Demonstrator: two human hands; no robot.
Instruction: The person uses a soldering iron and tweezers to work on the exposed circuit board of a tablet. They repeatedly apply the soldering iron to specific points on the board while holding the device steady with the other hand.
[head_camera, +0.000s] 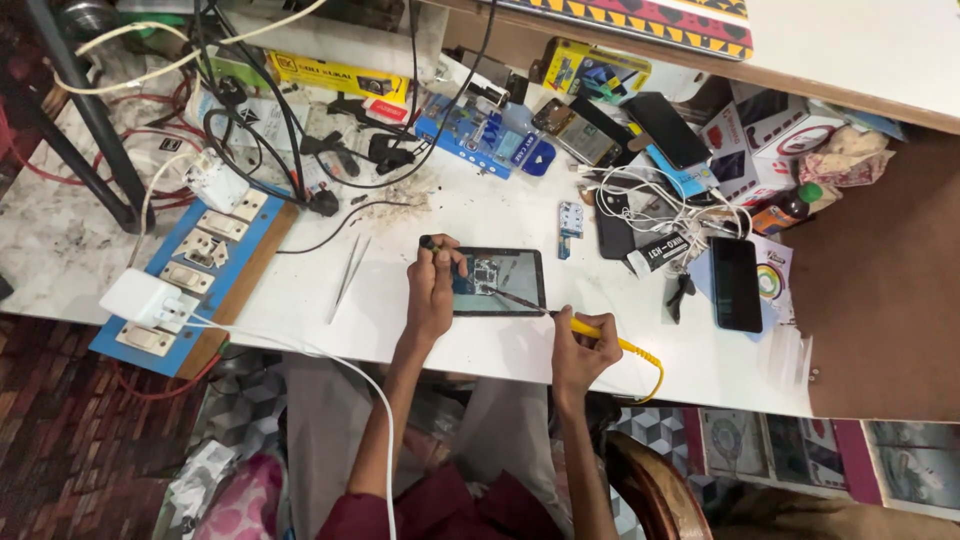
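Two hands are at work near the front edge of the white tabletop (480, 215), and going from the left, the far left end carries a blue board of switches and sockets (190, 275) with a white plug-in adapter (140, 297) and its cable running off the front edge. Next, a pair of tweezers (348, 275) lies loose, just left of the hands and not touched. The left hand (432, 290) is closed around a small dark tool (428, 243) and rests on the left end of an opened phone (497, 281), which lies flat towards the middle of the front edge with its insides showing. The right hand (580, 350) grips a yellow-handled soldering iron (560, 316), its tip laid onto the exposed board inside the phone. By the look of it, the soldering itself is the step in hand; the next move would seem to call for a steady tip and the phone held firmly down. Further right sit tangled white cables (655, 205) and another black phone (736, 284) towards the right end.
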